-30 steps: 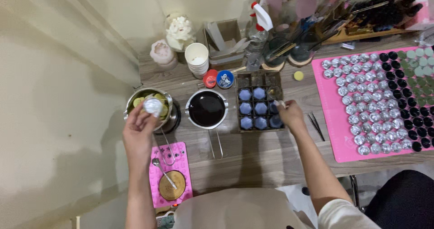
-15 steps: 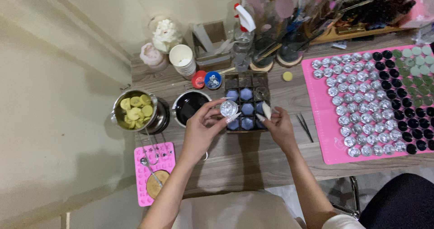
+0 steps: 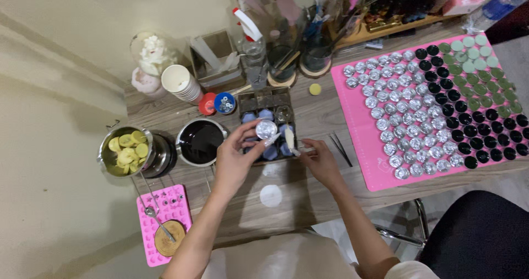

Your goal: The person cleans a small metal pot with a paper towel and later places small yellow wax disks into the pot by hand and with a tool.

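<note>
Nearest the wearer, a small pink mat (image 3: 165, 224) lay at the desk (image 3: 308, 202) edge, well left of the dark mould tray (image 3: 268, 122), carrying a round wooden coaster (image 3: 168, 238) and a metal spoon (image 3: 150, 207).

Just in front of the dark mould tray, the left hand (image 3: 234, 160) was raised with its grip pinched on a small silver foil cup (image 3: 266, 129), thumb on one side of the rim and fingertips on the other, the cup's open face turned up over the tray's near edge. The right hand (image 3: 321, 163), just right of the tray's near corner, had its grip closed lightly around a thin pale tool (image 3: 289, 138), whose tip pointed toward the foil cup; whether tip and cup touched could not be told.

The tray itself held blue wax pieces (image 3: 266, 115) in its cells. Left of the tray stood a pot of dark liquid (image 3: 200, 141), and farther left a steel pot of yellow pieces (image 3: 128, 149). Black tweezers (image 3: 340, 148) lay just right of the tray, and beyond them a large pink mat (image 3: 386, 171) spread across the desk, covered with rows of silver, black and green cups.

Behind the tray sat red and blue lids (image 3: 216, 103), a stack of paper cups (image 3: 182, 83), a spray bottle (image 3: 250, 50) and jars of tools (image 3: 314, 42).
</note>
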